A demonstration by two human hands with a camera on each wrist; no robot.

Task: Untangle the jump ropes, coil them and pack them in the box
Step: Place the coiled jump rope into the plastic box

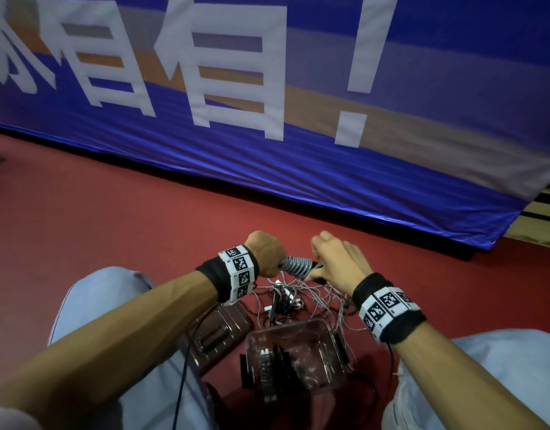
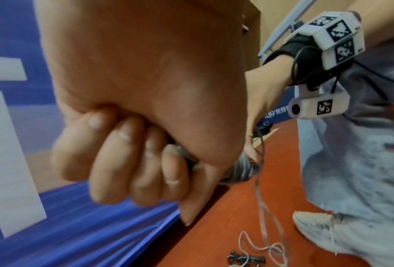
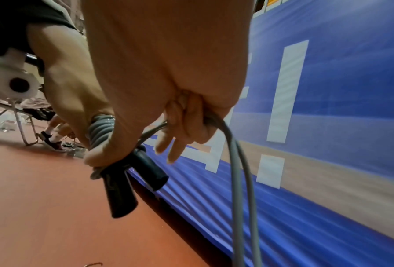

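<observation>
The left hand (image 1: pixel 265 255) was fisted around the wound grey jump rope (image 1: pixel 295 264), steadying the coil so the turns stayed tight. At its 3 o'clock, the right hand (image 1: pixel 335 262) pinched the rope's free length, apparently feeding another wrap. The remaining tangle (image 1: pixel 298 301) lay at 6 o'clock, beyond the clear box (image 1: pixel 335 346).
</observation>
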